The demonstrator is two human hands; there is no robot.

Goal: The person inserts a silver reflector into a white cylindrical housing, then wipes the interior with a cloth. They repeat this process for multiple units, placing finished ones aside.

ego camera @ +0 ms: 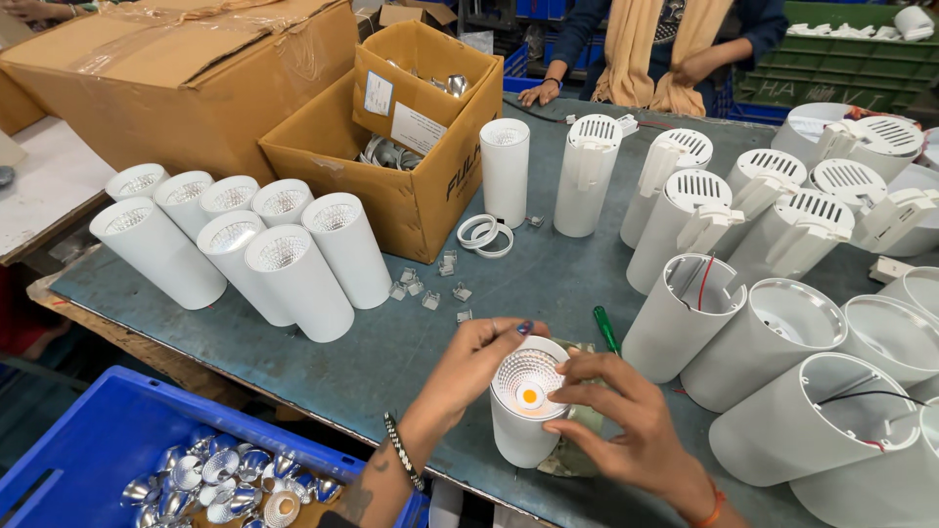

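Fingers of the left hand (479,367) and right hand (611,416) close on the rim of a white lamp housing (525,416) standing on the grey desk (411,337), apparently seating its reflector (528,383); pressing it evenly looks the next need

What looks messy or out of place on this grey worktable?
Small clear plastic clips lie scattered loose on the grey worktable beside the open cardboard box. Red and black wires stick out of unfinished white cylinder housings.
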